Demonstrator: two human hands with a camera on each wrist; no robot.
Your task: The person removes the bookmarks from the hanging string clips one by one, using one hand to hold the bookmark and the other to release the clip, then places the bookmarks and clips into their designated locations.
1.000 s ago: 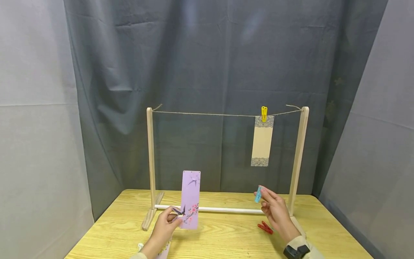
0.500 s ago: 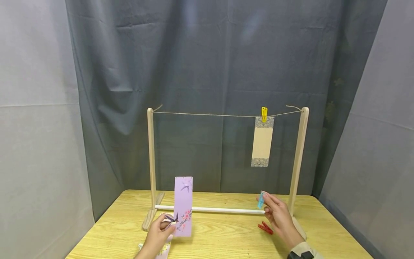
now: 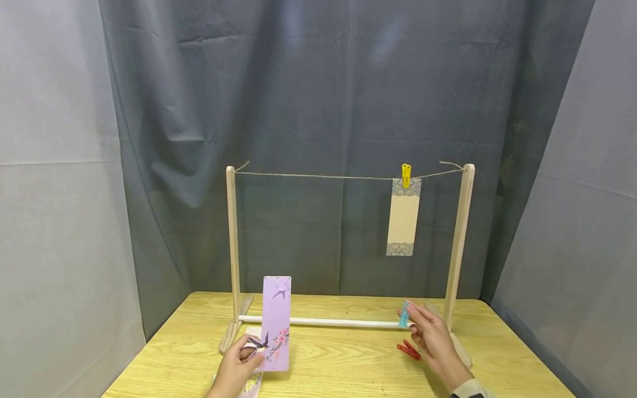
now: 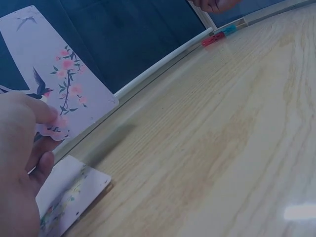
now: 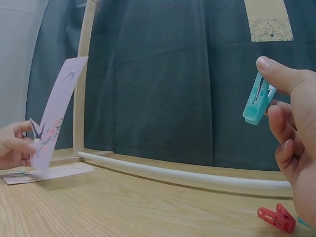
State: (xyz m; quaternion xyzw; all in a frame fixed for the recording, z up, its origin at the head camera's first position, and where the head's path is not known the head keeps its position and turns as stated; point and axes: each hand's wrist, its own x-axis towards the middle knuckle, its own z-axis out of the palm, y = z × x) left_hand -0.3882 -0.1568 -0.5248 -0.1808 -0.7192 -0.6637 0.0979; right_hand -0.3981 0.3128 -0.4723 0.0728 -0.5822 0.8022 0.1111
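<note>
My left hand (image 3: 235, 365) pinches a lilac bookmark (image 3: 276, 309) by its lower left edge and holds it upright above the table. Swallows and pink blossoms are printed on it. On the right, my right hand (image 3: 434, 337) pinches a light blue clothespin (image 5: 257, 98) between thumb and fingers. Beneath that hand lies a red clothespin (image 3: 409, 350) on the table, with a second blue clothespin (image 4: 229, 29) beside it, hidden from the head view. Another flowered bookmark (image 4: 74, 192) lies under my left hand, partly covered.
A wooden rack stands across the table (image 3: 338, 365), with a left post (image 3: 233, 237), a right post (image 3: 459, 243) and a white bottom bar (image 3: 343, 322). From its string (image 3: 318, 176) hangs a beige lace-patterned bookmark (image 3: 403, 218), clipped by a yellow clothespin (image 3: 406, 175). Grey cloth (image 3: 298, 110) surrounds everything.
My left hand has moved down and left with the lilac bookmark. My right hand has sunk slightly and shifted right, still pinching the blue clothespin.
</note>
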